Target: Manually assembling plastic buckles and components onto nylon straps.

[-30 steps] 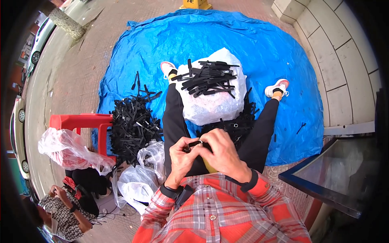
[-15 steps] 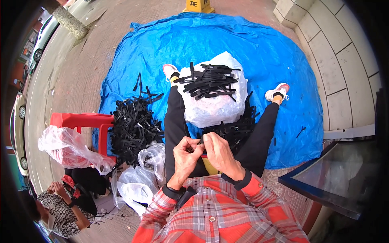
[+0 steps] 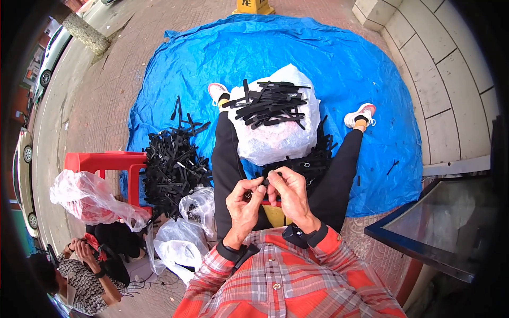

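Black strap, head view: only a small dark bit showed, the rest hidden behind the person's grip. Left hand lay to its left, thumb and forefinger seemingly pinched narrow on it; right hand lay to its right, fingertips likewise drawn together on it. Neither hand was clearly nearer; both met at the strap. Its long axis could not be told, too little showing. Beyond the hands, a white bag bore a loose stack of more straps; a pile lay beside the left leg, on a blue tarp.
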A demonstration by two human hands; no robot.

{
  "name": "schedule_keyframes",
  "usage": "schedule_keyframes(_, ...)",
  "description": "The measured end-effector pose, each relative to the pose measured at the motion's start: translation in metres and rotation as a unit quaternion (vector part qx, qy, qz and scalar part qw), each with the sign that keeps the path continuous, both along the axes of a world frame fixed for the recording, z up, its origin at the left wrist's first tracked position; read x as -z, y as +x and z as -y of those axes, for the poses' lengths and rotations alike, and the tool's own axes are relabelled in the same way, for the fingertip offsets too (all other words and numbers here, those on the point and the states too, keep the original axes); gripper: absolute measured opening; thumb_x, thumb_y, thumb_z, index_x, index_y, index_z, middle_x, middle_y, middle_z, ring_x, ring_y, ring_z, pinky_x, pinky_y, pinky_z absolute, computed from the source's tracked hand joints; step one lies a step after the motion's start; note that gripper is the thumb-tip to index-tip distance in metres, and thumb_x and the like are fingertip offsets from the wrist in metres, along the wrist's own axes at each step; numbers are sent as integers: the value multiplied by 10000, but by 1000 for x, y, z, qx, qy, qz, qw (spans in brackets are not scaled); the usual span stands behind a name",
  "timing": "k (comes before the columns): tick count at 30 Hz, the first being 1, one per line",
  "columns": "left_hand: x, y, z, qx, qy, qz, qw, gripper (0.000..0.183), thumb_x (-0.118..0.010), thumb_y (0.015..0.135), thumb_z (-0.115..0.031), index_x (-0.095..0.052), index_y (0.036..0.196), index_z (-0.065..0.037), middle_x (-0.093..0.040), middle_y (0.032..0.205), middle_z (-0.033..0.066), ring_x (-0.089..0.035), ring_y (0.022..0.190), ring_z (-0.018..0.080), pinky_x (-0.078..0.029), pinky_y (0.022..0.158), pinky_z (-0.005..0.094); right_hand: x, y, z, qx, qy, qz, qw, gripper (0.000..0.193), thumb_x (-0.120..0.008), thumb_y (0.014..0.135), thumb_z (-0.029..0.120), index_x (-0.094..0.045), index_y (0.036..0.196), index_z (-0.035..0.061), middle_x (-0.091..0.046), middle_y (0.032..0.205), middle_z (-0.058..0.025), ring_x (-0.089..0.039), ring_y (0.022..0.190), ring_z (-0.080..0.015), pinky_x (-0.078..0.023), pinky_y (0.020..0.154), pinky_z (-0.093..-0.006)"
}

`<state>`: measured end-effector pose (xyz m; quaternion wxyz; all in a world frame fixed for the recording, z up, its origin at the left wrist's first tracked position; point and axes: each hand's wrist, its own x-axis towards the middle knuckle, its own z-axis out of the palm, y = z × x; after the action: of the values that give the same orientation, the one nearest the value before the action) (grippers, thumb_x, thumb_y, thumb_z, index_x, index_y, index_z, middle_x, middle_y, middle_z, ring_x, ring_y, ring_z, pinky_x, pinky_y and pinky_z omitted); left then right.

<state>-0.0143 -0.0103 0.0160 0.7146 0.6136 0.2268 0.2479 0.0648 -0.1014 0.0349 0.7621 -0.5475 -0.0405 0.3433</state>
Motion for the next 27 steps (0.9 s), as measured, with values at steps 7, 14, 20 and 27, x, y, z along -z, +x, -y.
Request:
schedule_keyframes(7,-5,2,-3,42,-136,-13,990,147,-575,848,-44,-619,985,-11,-511,676,-40,-407,574,16,-318,503,164,2,-1,1,4,-15,24,1000,221,-558,888,221,-547,768,36,-525,589,-6,-480,455,-46,-394,388,-185)
schedule_keyframes(14,-6,6,-6,76,-198,-17,977,123,-571,853,-50,-611,965,-16,-501,632,-46,-385,531,12,-287,463,176,3,1,3,11,-7,8,1000,216,-563,884,210,-546,766,29,-525,583,-5,-473,448,-45,-385,382,-184)
schedule_keyframes(20,-1,6,-9,94,-198,-8,976,64,-584,845,-53,-601,894,-16,-505,621,-38,-379,513,16,-284,458,176,3,-1,4,2,-16,15,1000,214,-566,882,207,-548,764,30,-517,574,-6,-473,444,-49,-380,377,-189)
schedule_keyframes(27,-2,5,-7,67,-234,-3,970,72,-563,831,-15,-599,893,-5,-494,601,-39,-366,494,6,-273,447,170,4,-3,2,-1,-8,-3,1000,206,-556,884,194,-542,767,25,-521,572,-30,-485,438,-90,-381,380,-213)
